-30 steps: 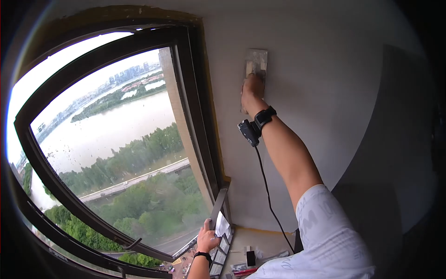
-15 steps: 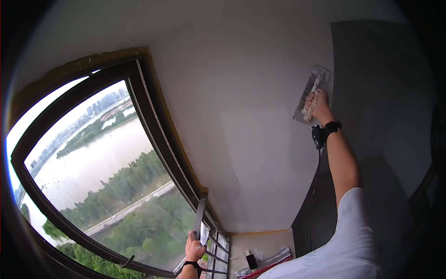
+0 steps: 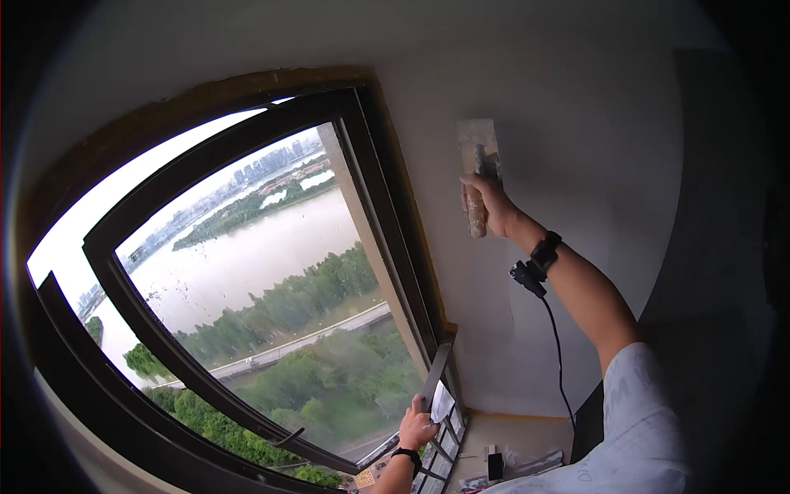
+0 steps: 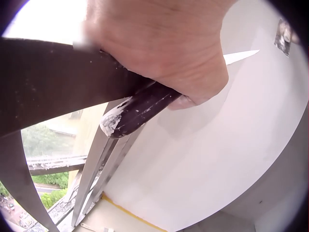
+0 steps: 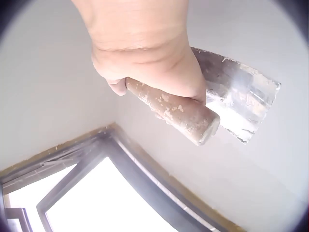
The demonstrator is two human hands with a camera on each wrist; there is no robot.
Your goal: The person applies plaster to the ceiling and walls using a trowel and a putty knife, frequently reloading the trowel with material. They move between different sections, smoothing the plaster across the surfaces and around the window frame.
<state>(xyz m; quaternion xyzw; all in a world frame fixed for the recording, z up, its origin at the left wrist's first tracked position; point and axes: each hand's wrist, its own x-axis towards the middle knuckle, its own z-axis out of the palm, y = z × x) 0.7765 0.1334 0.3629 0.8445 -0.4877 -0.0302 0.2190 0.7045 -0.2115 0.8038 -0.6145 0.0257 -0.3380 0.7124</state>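
Note:
My right hand [image 3: 498, 206] grips a plastering trowel [image 3: 476, 132] by its worn, plaster-spotted handle, up at the pale wall to the right of the window. Streaks of plaster mark its metal blade in the right wrist view, where the handle's butt [image 5: 205, 130] points towards the camera. Lower down, beside the window's dark rail, is my left hand [image 3: 417, 426]. Its fingers are wrapped round a putty knife [image 4: 140, 113] with a dark handle, white plaster caked on the handle's end. A bright pointed piece of the blade [image 4: 240, 56] shows past the hand.
A dark-framed window sash [image 3: 378, 206] stands at the left, high above trees and water. Yellowish-brown edging [image 3: 403, 189] borders the window. A dark grey area [image 3: 699, 247] covers the far right. On the ledge below lie a black phone-like object [image 3: 494, 466] and several other items.
The trowel went right along the wall to the dark area's edge, then came back left near the window. My left hand stays by the rail while the head view shifts.

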